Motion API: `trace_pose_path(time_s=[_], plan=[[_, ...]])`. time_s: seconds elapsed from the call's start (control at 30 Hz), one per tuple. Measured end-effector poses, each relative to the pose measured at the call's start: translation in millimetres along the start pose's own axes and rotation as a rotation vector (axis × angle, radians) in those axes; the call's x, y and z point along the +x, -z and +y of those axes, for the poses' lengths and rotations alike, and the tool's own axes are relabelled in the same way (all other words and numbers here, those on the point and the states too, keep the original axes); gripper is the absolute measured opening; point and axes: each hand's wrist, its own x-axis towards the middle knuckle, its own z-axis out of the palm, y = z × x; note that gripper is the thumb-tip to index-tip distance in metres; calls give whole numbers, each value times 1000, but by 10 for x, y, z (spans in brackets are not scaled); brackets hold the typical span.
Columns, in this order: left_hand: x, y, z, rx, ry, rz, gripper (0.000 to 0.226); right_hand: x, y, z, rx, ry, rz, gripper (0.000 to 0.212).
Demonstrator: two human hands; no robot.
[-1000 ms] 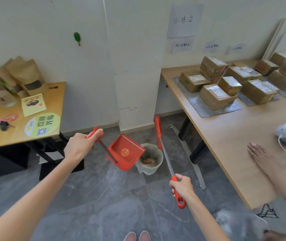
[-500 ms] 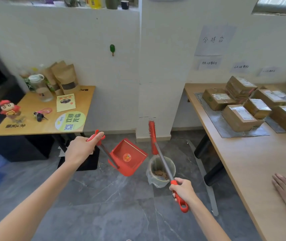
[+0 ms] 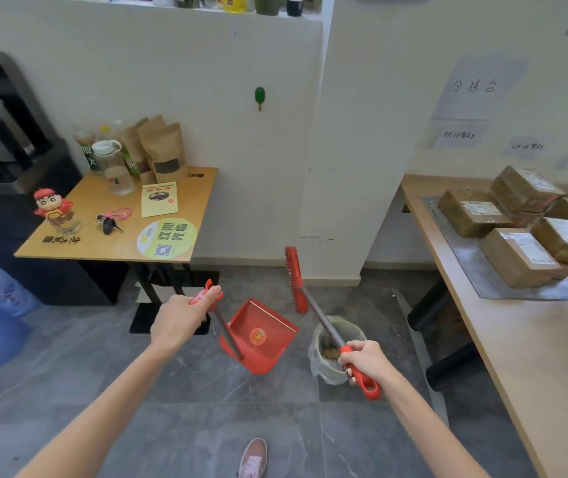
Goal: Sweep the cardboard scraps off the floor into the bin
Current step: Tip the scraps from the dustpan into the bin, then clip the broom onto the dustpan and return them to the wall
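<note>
Both bare arms reach forward from the bottom corners of the frame, forearms angled in toward each other. The left hand [image 3: 179, 317] is held higher, its back to the camera, fingers and thumb curled round the red dustpan handle [image 3: 207, 294]. The right hand [image 3: 367, 360], lower and nearer the body, closes in a fist round the red broom handle [image 3: 362, 380]. The hands are well apart. One foot in a pink shoe [image 3: 253, 457] shows between the forearms

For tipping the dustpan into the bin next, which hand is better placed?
Probably the left. The left hand grips the dustpan by its handle, and the pan hangs just beside the bin. The right hand holds the broom, whose stick crosses over the bin.
</note>
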Motion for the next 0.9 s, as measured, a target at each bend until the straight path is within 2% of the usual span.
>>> trace_pose_path(time_s=[0.43, 0.63, 0.77, 0.9], plan=[[409, -817, -586, -93, 208, -192, 68, 814, -539, -321, -203, -139, -1, 11], [517, -1255, -843, -127, 318, -241, 70, 1141, -909, -464, -338, -199, -40, 19], [510, -1565, -968, -199, 353, -295, 63, 1305, -1038, -596, -513, -199, -91, 8], [403, -1716, -1125, -316, 421, -416, 49, 1441, -1106, -592, -714, -194, -152, 9]])
